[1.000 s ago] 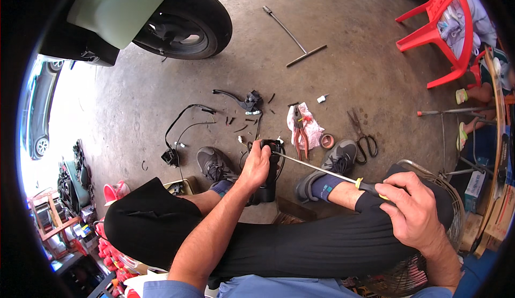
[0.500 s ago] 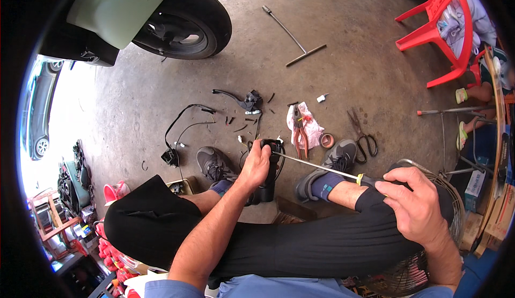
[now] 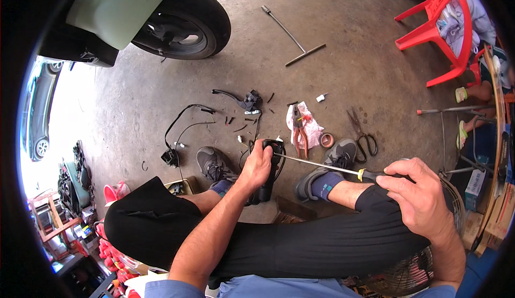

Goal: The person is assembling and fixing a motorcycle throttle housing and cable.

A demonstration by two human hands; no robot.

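My left hand (image 3: 257,165) is closed around a black, ring-topped part (image 3: 275,147) with a thick cylindrical body and cables hanging about it. In my right hand (image 3: 417,196), fingers close on the dark handle of a long screwdriver (image 3: 324,165) with a yellow band near the handle. Its shaft slants across to the black part, and the tip meets that part's upper end beside my left fingers. Exactly where the tip sits is too small to make out. Beyond my left hand, a black lever assembly (image 3: 248,102) lies on the floor.
Pliers (image 3: 299,129) rest on a stained cloth (image 3: 314,121), beside a tape roll (image 3: 326,140) and scissors (image 3: 363,137). A T-handle wrench (image 3: 289,35) lies farther off. A wheel (image 3: 188,27) stands far left, a red chair (image 3: 434,27) far right. Cut black scraps and a cable lie about.
My right hand has shifted slightly, and the screwdriver's handle end sits a little higher, so the shaft slopes less. My left hand keeps its hold on the black part.
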